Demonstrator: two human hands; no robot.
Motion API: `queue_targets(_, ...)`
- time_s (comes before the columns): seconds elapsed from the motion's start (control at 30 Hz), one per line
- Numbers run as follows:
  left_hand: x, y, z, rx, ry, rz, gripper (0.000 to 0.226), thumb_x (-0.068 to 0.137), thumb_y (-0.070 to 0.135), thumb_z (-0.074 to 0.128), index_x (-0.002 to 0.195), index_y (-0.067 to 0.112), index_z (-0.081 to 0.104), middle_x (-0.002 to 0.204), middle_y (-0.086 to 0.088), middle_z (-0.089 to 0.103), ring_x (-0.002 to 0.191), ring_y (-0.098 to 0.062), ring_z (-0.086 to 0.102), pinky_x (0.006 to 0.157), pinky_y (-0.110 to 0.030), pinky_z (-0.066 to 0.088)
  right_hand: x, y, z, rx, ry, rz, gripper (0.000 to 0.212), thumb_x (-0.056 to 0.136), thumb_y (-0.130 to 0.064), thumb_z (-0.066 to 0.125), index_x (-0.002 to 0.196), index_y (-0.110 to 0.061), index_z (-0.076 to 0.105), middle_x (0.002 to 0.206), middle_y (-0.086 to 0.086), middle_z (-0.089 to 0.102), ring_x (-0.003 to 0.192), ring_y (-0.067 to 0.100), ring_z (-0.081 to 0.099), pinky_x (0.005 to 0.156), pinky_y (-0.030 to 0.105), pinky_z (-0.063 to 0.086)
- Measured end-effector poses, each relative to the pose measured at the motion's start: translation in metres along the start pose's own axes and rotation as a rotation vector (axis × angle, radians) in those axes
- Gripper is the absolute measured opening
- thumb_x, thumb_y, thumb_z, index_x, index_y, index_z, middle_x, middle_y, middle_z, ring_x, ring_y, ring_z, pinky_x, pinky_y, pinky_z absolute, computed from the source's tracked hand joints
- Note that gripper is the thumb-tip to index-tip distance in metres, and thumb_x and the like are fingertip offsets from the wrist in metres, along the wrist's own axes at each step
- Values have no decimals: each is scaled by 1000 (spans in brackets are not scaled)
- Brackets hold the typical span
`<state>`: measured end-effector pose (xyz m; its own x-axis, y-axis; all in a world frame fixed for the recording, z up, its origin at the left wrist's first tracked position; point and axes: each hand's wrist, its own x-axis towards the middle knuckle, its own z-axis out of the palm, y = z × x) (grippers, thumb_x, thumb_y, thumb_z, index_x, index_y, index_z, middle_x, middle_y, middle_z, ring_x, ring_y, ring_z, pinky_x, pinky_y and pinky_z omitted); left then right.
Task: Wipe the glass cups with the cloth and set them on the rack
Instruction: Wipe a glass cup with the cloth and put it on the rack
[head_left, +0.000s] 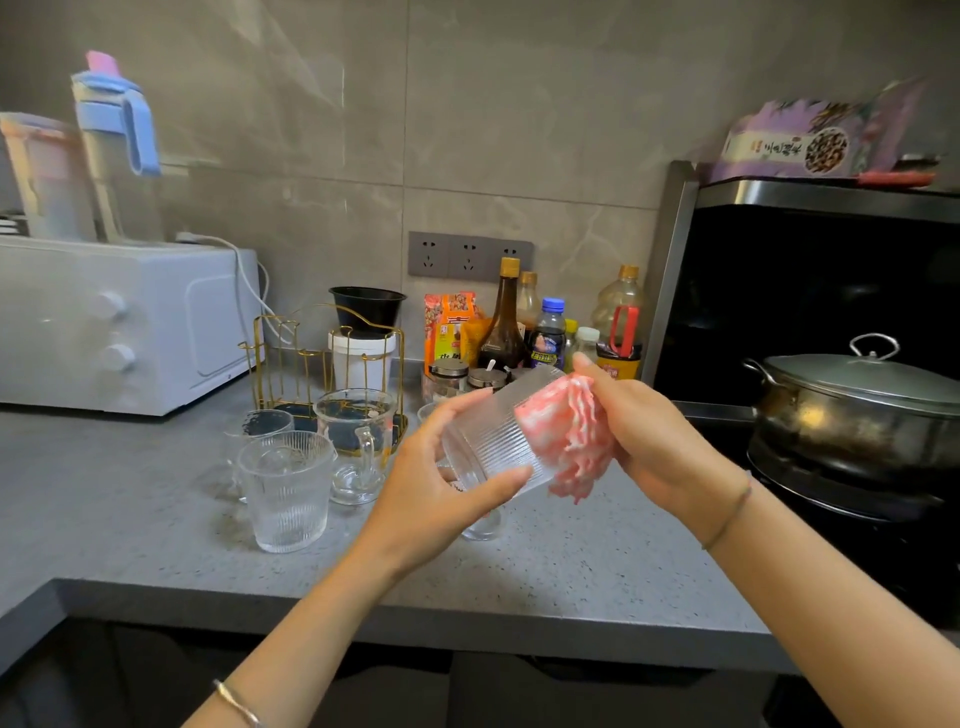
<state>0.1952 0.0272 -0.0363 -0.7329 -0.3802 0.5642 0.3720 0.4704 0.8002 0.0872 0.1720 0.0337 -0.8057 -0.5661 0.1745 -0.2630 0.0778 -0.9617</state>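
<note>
Ribbed glass cup (488, 447) tilted above counter (156, 519), gripped near base by left hand (431, 467); pink cloth (566, 436) bunched at its mouth, clutched in right hand (649, 431)

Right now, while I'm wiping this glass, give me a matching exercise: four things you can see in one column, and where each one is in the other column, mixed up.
Things:
1. ribbed glass cup
2. pink cloth
3. gold rack
4. lidded pot

Places:
A. on the stove, far right
B. gripped by the left hand
C. on the counter beside the white microwave
D. bunched in the right hand

Pairs: 1-B, 2-D, 3-C, 4-A
</note>
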Motion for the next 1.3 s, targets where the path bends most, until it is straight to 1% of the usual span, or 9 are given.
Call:
queue_targets(0.2, 4, 3, 5, -342, 46, -183, 71, 54, 53, 75, 119, 29, 62, 108, 8, 72, 100, -8, 69, 78, -28, 59, -16, 1, 7, -76, -4, -338, 38, 93, -39, 49, 90, -9, 71, 75, 15, 72, 68, 34, 70, 63, 47, 56)
queue_targets(0.3, 4, 6, 8, -543, 2, -317, 76, 56, 52, 75, 124, 21, 60, 113, -5, 73, 102, -24, 70, 87, -46, 57, -15, 10, 4, -62, -8, -464, 29, 86, -35, 52, 88, -12, 69, 74, 3, 71, 65, 17, 70, 55, 32, 57)
queue_targets(0.43, 3, 10, 11, -802, -36, -402, 72, 59, 47, 76, 123, 22, 58, 110, -8, 74, 94, -25, 73, 71, -35, 62, -14, 22, 1, -104, -25, -542, 19, 83, -34, 53, 93, -23, 64, 80, -16, 69, 72, 6, 66, 54, 17, 54)
queue_targets(0.57, 5, 6, 14, -620, 18, -283, 75, 56, 52, 74, 124, 22, 58, 112, -3, 73, 99, -21, 71, 80, -39, 60, -15, 26, 7, -78, 19, -537, 22, 85, -35, 47, 89, -17, 59, 76, -17, 65, 66, 6, 62, 48, 19, 53)
queue_targets(0.73, 3, 1, 13, -109, 128, 85, 73, 61, 50, 78, 128, 42, 51, 126, 20, 59, 113, -2, 60, 82, -18, 54, -14, 14, 14, -1, 69, -445, 47, 84, -44, 49, 94, 0, 59, 81, 24, 62, 60, 39, 58, 43, 29, 50)
queue_targets(0.87, 0, -4, 15, 85, 173, 239, 73, 67, 53, 75, 132, 47, 43, 131, 27, 51, 123, -3, 52, 89, -16, 51, -10, 5, 16, -23, 72, -412, 29, 90, -40, 52, 94, -13, 63, 79, 12, 68, 46, 23, 56, 35, 26, 46)
queue_targets(0.97, -4, 3, 20, -165, 202, 102, 69, 62, 51, 77, 126, 47, 51, 128, 16, 59, 118, -10, 59, 86, -23, 55, -8, 7, 18, -61, 105, -518, 17, 89, -35, 56, 86, -18, 61, 69, -7, 65, 43, 8, 53, 33, 19, 44)
queue_targets(1.07, -1, 8, 22, -456, 176, -98, 69, 60, 49, 76, 124, 31, 59, 119, 4, 69, 109, -15, 66, 83, -32, 58, -6, 13, 16, -7, 103, -597, 28, 85, -36, 58, 83, -8, 60, 67, 5, 63, 47, 17, 56, 34, 24, 45)
queue_targets(1.3, 2, 17, 15, -892, -187, -507, 49, 84, 50, 63, 123, 22, 59, 111, -14, 72, 98, -33, 69, 73, -37, 60, -5, 22, 14, -16, 114, -667, 21, 85, -35, 54, 78, -17, 62, 70, -4, 66, 63, 5, 64, 46, 12, 47)
